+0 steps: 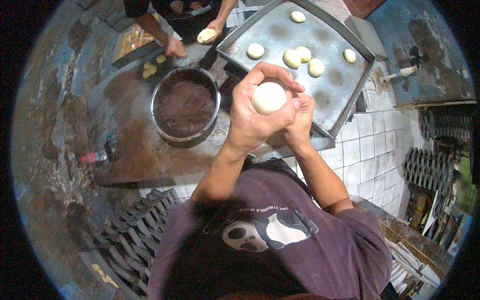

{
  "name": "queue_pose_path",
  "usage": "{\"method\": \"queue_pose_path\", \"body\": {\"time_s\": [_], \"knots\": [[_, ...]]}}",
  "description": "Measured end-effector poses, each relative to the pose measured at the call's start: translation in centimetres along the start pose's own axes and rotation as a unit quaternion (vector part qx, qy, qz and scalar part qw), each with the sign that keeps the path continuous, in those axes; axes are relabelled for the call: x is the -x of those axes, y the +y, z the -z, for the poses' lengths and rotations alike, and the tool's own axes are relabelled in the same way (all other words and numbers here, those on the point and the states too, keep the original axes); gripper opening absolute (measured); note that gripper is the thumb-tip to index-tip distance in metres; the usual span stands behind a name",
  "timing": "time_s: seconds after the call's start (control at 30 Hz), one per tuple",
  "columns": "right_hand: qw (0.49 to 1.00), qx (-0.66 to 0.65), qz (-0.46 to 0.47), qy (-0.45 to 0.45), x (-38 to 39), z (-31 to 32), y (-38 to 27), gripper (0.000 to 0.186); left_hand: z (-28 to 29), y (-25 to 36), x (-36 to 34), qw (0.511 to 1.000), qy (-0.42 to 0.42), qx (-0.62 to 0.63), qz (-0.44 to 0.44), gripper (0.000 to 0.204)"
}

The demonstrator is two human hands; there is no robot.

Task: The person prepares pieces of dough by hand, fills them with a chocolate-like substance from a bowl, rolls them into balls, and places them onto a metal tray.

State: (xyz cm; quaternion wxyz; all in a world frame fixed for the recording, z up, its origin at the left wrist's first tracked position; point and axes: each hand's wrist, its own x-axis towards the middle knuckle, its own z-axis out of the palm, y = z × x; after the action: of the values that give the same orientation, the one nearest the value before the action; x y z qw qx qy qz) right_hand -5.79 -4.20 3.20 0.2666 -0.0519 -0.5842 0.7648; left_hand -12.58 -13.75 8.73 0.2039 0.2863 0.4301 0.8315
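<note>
A smooth, pale dough ball (269, 98) sits between my cupped hands, in front of my chest. My left hand (247, 120) curls around it, with the thumb along the near side and the fingers over the far side. Behind and to the right, my right hand (300, 124) presses against it, its fingers mostly hidden. Just beyond, a square metal tray (280, 21) carries several round dough balls (292, 59). Left of my hands stands a round metal bowl (181, 139) holding a dark brown filling (185, 106).
Across the worktable (122, 125), a co-worker's hand (215, 31) holds a flattened dough piece (206, 35). Small dough balls (150, 69) lie near a box of yellowish pieces (135, 42). A red-capped plastic bottle (95, 157) is at the left edge. White tiles (367, 142) show at right.
</note>
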Motion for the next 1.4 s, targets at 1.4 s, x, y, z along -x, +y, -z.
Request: {"method": "queue_pose_path", "body": {"time_s": [1.4], "knots": [[0.587, 0.731, 0.018, -0.347, -1.9, 19.5, 0.8, 0.086, 2.7, -13.7, -1.0, 0.807, -0.153, -0.57, -0.004, 0.084]]}}
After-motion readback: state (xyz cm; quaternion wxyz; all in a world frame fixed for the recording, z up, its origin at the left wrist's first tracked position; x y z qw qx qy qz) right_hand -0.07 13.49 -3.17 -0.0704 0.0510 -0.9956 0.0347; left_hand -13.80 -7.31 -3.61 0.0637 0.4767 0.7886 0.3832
